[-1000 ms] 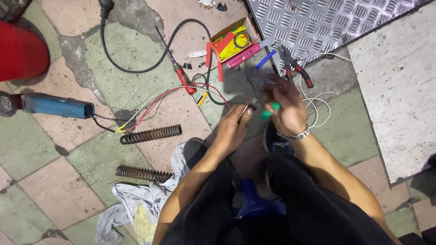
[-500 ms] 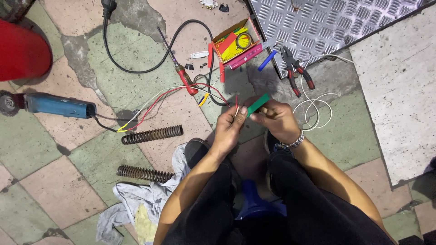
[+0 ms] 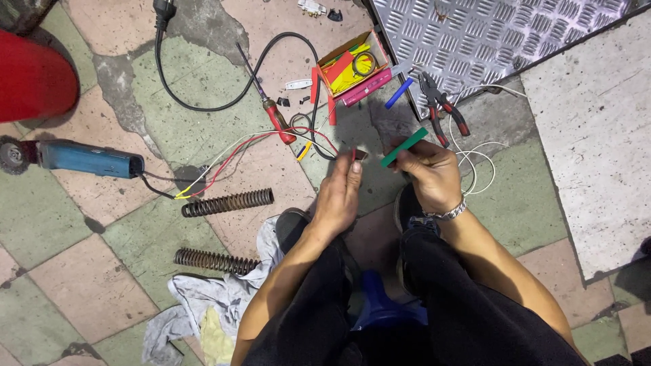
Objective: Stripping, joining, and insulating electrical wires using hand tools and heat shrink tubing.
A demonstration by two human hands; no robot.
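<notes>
My left hand (image 3: 339,196) pinches a small dark part with wires (image 3: 358,155) at its fingertips, above the tiled floor. My right hand (image 3: 430,177), with a metal wristband, grips a green strip (image 3: 404,146) that sticks up and to the right. The two hands are close together, a little apart, over my knees. Red, white and yellow wires (image 3: 237,149) run from the small part to the left across the floor.
A red-handled screwdriver (image 3: 274,115), an open box of coloured strips (image 3: 352,68), red-handled pliers (image 3: 441,108), a blue angle grinder (image 3: 74,157), two coil springs (image 3: 227,202), a rag (image 3: 203,305), a black cable (image 3: 224,88), a metal tread plate (image 3: 488,34) and a red object (image 3: 34,74) lie around.
Both hands have risen slightly from the floor. The green strip has swung from low near the fingers to pointing up and right. The left hand now pinches the wired part.
</notes>
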